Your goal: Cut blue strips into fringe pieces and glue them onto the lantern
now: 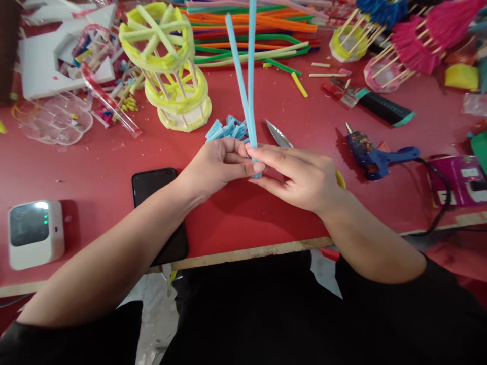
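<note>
Pinching light blue strips (250, 86) near their lower ends, gripping them with the closed fingers of both the left hand (215, 163) and the right hand (304, 175). Holding the strips above the middle of a red table (243, 218), fanning them upward in a narrow V. Passing the left forearm (125, 248) over a black phone (154, 182). Working just in front of short blue pieces (228, 130) and a pointed blade (279, 134), left of a blue glue gun (376, 154).

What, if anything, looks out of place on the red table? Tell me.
Mixed scraps at upper left: strewn loosely over and beside the white board, they look spilled, unlike the bunched blue pieces.
</note>
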{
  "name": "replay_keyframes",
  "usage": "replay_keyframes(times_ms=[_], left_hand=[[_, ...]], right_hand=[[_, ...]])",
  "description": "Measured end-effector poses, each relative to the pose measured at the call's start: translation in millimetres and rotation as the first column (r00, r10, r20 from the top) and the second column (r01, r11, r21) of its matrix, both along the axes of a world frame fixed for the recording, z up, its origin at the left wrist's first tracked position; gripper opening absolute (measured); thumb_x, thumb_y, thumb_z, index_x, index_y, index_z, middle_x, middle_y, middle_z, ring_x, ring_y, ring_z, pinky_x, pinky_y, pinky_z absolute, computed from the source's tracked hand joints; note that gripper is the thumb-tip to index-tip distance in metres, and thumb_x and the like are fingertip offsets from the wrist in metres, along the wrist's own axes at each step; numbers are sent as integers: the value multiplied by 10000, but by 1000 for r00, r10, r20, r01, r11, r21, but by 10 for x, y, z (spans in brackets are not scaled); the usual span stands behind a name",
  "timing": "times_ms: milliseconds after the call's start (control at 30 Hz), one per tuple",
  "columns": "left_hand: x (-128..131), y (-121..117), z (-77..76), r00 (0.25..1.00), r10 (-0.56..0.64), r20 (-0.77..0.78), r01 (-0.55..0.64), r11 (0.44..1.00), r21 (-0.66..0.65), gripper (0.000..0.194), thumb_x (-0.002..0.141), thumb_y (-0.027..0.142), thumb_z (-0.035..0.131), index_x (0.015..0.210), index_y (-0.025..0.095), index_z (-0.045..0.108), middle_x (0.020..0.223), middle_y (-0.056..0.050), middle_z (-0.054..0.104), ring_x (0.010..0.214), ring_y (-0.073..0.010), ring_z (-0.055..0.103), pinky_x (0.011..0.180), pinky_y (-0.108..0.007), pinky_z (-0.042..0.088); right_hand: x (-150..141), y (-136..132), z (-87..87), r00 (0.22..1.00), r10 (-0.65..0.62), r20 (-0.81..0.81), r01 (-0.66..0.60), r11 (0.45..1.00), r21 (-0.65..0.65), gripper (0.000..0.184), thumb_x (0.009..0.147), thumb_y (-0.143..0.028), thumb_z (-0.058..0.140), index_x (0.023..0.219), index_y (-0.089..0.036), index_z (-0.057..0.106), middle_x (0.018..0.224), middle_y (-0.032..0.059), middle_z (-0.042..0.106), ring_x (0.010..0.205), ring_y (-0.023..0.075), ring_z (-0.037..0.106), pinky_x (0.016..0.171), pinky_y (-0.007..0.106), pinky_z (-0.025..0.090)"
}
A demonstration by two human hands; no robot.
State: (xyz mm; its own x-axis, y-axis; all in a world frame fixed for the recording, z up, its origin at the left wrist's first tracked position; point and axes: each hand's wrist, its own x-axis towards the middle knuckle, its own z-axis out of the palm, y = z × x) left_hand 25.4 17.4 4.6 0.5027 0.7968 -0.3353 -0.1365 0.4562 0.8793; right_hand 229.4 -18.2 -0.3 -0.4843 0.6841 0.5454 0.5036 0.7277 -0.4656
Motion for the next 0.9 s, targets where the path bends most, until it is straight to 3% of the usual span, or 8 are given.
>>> replay_keyframes(times_ms=[100, 233, 400, 500, 633, 733, 900], left_hand=[[6, -11, -1, 1000, 6, -9, -5, 1000, 26, 547, 571, 311, 1047, 783, 192, 557, 694, 39, 717, 741, -170, 764, 822, -321, 626], [24, -45, 16, 997, 59, 38, -62, 996, 71, 545, 584, 318, 1043, 780, 196, 549, 714, 37, 717, 766, -175, 777, 765, -287, 631], [28, -56, 45, 990, 94, 106, -96, 995, 22, 571, 600, 372, 1037, 823, 208, 537, 772, 15, 756, 851, -208, 807, 738, -276, 652], [21, -43, 54, 991, 73, 113, -70, 997, -24, 576, 591, 328, 1041, 813, 211, 522, 733, 34, 727, 889, -220, 814, 726, -266, 653], [19, -32, 57, 993, 28, 111, -21, 998, -63, 587, 574, 333, 1047, 790, 201, 518, 762, 18, 746, 873, -208, 808, 673, -237, 626], [24, -31, 52, 992, -13, 129, 22, 997, -68, 597, 566, 366, 1050, 800, 189, 530, 785, -10, 769, 811, -193, 799, 648, -235, 609], [36, -23, 17, 984, -15, 178, 23, 999, -46, 585, 581, 329, 1048, 780, 182, 518, 722, 19, 748, 761, -146, 788, 643, -191, 591]], right_hand=[[5, 0, 20, 998, -31, 54, 32, 999, -7, 368, 963, -184, 707, 1314, -289, 729, 1260, 14, 812, 1146, 240, 791, 1023, 393, 672], [0, 0, 57, 997, -65, 45, 72, 985, -159, 378, 947, -234, 739, 1314, -325, 727, 1328, 2, 784, 1209, 258, 763, 1105, 431, 635], [-17, -22, -6, 969, -97, -228, 1, 922, -388, 698, 873, -346, 848, 1510, -311, 563, 1483, 66, 688, 1377, 296, 662, 1095, 448, 632], [-14, -27, -45, 949, -129, -287, -11, 898, -441, 731, 877, -368, 845, 1536, -326, 531, 1456, 69, 698, 1360, 293, 671, 1040, 441, 658], [-1, -15, -5, 985, -96, -144, 42, 940, -339, 628, 849, -358, 871, 1435, -336, 646, 1402, 28, 736, 1289, 293, 712, 1113, 485, 621], [2, -8, 47, 996, -69, -52, 55, 971, -231, 461, 880, -322, 845, 1326, -337, 726, 1304, 7, 791, 1190, 262, 762, 1109, 432, 628], [-15, -5, 65, 998, -34, -45, 35, 999, 24, 401, 919, -225, 802, 1307, -303, 738, 1228, 7, 824, 1116, 210, 797, 1011, 329, 673]])
